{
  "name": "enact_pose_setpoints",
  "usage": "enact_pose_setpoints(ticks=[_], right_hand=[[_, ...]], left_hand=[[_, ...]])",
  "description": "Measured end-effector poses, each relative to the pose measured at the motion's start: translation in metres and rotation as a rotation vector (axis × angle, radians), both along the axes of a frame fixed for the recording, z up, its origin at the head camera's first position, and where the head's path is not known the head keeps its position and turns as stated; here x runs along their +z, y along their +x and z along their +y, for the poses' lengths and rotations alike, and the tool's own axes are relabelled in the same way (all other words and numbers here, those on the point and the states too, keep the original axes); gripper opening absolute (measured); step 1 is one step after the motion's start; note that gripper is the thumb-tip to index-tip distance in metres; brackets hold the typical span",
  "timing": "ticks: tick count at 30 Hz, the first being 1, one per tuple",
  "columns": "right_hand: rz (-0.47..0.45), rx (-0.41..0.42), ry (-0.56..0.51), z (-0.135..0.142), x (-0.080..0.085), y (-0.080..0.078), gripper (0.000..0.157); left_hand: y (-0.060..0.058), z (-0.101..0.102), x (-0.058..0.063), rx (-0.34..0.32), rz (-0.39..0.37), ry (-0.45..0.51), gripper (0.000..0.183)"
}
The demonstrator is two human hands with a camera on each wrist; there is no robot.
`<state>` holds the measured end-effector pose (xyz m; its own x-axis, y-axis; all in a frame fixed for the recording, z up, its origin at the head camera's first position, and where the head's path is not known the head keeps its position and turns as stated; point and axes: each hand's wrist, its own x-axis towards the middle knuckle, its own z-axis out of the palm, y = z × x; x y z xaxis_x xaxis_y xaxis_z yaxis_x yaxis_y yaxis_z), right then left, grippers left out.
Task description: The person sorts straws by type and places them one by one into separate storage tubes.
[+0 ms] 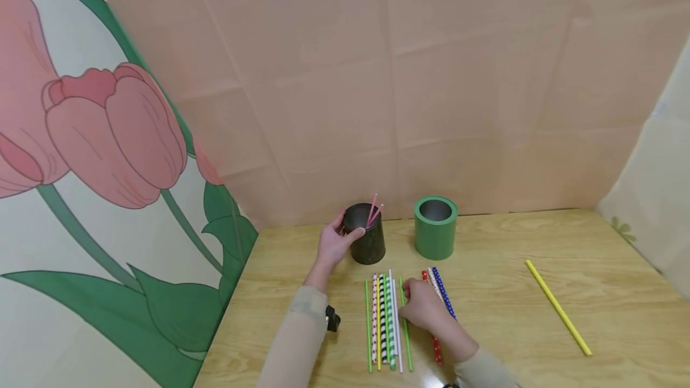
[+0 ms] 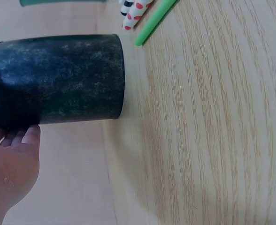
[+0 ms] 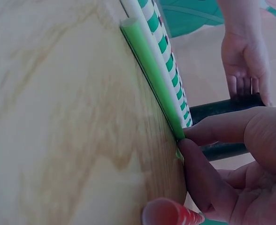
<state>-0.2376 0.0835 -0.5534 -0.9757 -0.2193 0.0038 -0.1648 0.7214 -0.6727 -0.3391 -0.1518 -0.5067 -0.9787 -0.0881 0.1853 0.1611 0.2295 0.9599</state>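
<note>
At the back of the table, my left hand (image 1: 331, 247) grips the rim of a black cylindrical cup (image 1: 368, 248), thumb on the near side. Two thin pink straws (image 1: 373, 211) stick up out of it. The left wrist view shows the cup's dark, scuffed side (image 2: 63, 79). My right hand (image 1: 431, 311) pinches a plain green straw (image 3: 152, 70) near its far end, between thumb and finger. That straw lies along the table at the right edge of a row of straws (image 1: 383, 322), which are striped, dotted, yellow, white and green.
A green cylindrical cup (image 1: 435, 235) stands right of the black one. Red, white and blue patterned straws (image 1: 443, 289) lie beside my right hand, partly covered by it. Farther right is a thick yellow straw (image 1: 558, 307). A pink-beige sheet (image 1: 431, 106) hangs behind the table.
</note>
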Motion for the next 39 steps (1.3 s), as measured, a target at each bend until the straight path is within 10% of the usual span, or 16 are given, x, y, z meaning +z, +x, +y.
enact_pose_setpoints(ticks=[27, 39], right_hand=[[-0.128, -0.037, 0.022, -0.004, 0.006, -0.002, 0.091], [-0.201, -0.033, -0.119, 0.006, 0.014, -0.004, 0.079]], left_hand=[[-0.001, -0.002, -0.001, -0.022, 0.021, 0.0, 0.085], [0.0, -0.001, 0.0, -0.007, 0.017, -0.01, 0.083]])
